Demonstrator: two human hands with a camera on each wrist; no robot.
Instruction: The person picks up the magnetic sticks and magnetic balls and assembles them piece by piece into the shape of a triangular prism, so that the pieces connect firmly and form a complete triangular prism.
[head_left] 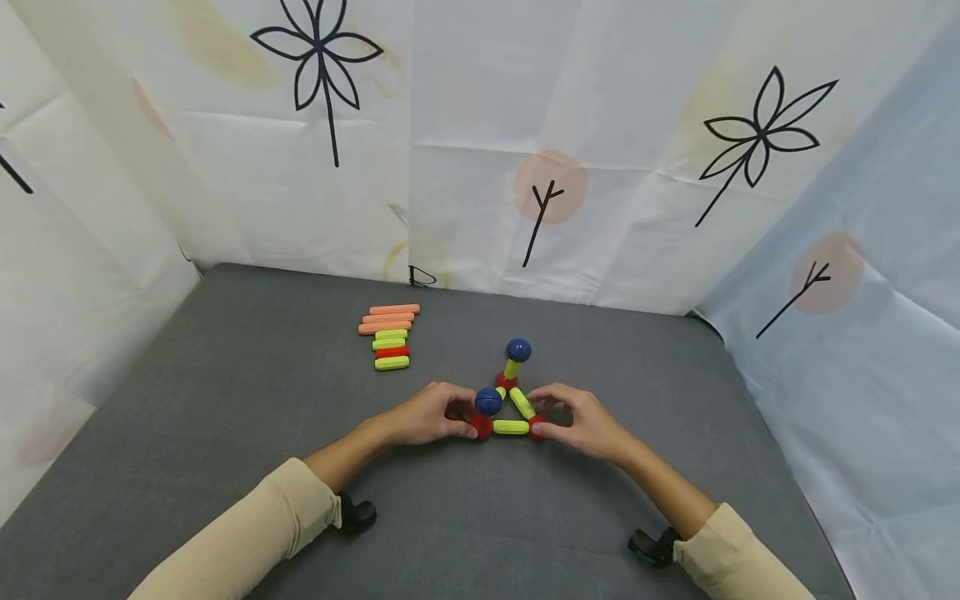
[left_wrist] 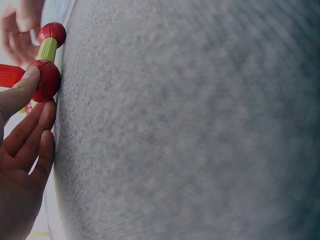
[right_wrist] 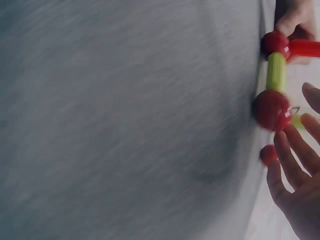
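Plainly, upright red rod (left_wrist: 9,76) in wrist views, blue balls (head_left: 488,402) in head view

Passage: grey tabletop (head_left: 495,525) between the forearms (head_left: 339,456). Obstacles: two blue balls (head_left: 518,350) raised above the rod triangle (head_left: 511,427); loose rods (head_left: 392,335) beyond the left hand (head_left: 433,413).

- A dark grey table (head_left: 187,400) spreads wide across the scene.
- Toward its far side, left of centre, seven rods (head_left: 392,335) lie in a row: three orange, then yellow-green ones with one red among them.
- A creased pale sheet (head_left: 480,100) hangs behind, bearing black outline flowers (head_left: 318,47) left and right.
- Similar cloth (head_left: 911,250) hangs along the right.
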